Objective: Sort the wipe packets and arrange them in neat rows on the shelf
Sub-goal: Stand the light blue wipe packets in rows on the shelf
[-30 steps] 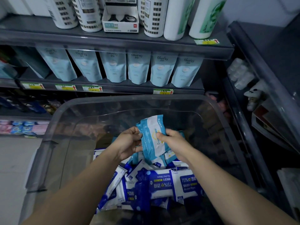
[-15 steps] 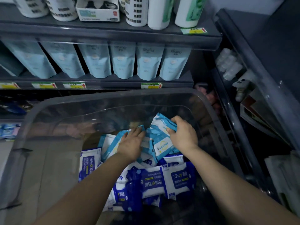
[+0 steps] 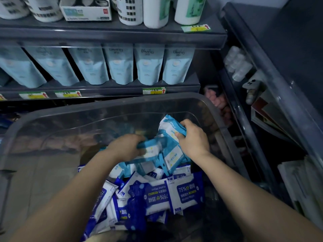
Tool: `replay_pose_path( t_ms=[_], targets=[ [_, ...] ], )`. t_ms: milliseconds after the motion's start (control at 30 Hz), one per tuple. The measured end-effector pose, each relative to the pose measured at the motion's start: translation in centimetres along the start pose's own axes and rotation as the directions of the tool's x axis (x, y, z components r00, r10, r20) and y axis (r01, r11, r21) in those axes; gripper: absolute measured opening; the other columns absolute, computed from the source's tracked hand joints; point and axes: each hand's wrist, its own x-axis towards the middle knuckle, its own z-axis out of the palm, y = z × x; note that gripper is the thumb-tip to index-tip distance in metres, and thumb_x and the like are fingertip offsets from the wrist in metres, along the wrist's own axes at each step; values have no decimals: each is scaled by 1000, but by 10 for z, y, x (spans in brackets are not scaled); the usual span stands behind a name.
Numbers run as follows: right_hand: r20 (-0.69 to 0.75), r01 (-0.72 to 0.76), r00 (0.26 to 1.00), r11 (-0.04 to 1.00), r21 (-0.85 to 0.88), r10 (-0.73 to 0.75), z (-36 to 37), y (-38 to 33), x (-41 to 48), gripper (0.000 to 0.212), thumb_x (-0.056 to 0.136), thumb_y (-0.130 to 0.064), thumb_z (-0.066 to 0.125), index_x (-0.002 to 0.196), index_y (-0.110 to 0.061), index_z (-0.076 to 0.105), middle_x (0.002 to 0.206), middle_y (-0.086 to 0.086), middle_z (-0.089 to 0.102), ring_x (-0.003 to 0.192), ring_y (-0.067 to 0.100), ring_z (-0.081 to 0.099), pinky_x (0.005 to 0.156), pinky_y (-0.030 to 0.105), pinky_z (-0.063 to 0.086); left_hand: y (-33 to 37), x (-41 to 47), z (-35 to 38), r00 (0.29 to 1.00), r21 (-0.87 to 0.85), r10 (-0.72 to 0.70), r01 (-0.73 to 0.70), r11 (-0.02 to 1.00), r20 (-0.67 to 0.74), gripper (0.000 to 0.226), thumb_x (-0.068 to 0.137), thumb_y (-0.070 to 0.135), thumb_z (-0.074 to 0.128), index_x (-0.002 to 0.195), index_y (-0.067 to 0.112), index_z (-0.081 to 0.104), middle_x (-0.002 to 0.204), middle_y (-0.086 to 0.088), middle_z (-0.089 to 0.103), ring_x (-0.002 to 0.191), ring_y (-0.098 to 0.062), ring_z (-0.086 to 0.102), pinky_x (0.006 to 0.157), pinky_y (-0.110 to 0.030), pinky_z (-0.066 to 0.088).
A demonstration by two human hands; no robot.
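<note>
I count one bin point(image 3: 206, 105). It holds two kinds of wipes: dark packets point(image 3: 157, 196), three with readable labels, and light packets point(image 3: 174, 154), at least four; the heap hides the rest. Two grips are in the bin: left grip point(image 3: 125, 147) and right grip point(image 3: 194, 140). Middle shelf point(image 3: 113, 92): six pouches point(image 3: 148, 67). Top shelf point(image 3: 104, 34): three canisters point(image 3: 129, 13), two bottles point(image 3: 155, 13), one box point(image 3: 87, 13). Five tags point(image 3: 153, 91), one cut off.

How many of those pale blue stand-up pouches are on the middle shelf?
6 pouches, upright side by side in one row along the middle shelf. More may be cut off at the left edge.
</note>
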Motion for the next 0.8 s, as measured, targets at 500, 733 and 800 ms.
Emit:
replay_pose_path(
  t_ms=[500, 733, 800],
  targets=[
    [2, 43, 999, 996, -74, -43, -25, -6, 4, 31, 93, -25, 58, 122, -15, 51, 122, 5, 59, 110, 26, 57, 81, 32, 43, 100, 43, 40, 805, 713, 532, -534, 454, 264, 35, 96, 22, 46, 129, 26, 57, 135, 10, 55, 136, -9, 36, 102, -10, 24],
    [33, 41, 999, 998, -38, -40, -27, -3, 5, 33, 93, -26, 59, 123, -15, 50, 122, 6, 60, 112, 28, 57, 84, 33, 45, 102, 57, 50, 852, 785, 244, -522, 334, 463, 56, 98, 29, 48, 149, 36, 25, 158, -5, 17, 145, -30, 12, 112, -47, 24],
    [44, 46, 998, 998, -33, -44, -27, -1, 6, 34, 93, -26, 58, 124, -15, 50, 122, 8, 60, 111, 29, 57, 84, 34, 45, 94, 51, 42, 913, 800, 205, -408, 439, 353, 46, 101, 34, 41, 146, 25, 35, 150, -10, 33, 138, -30, 27, 107, -41, 28]
  ],
)
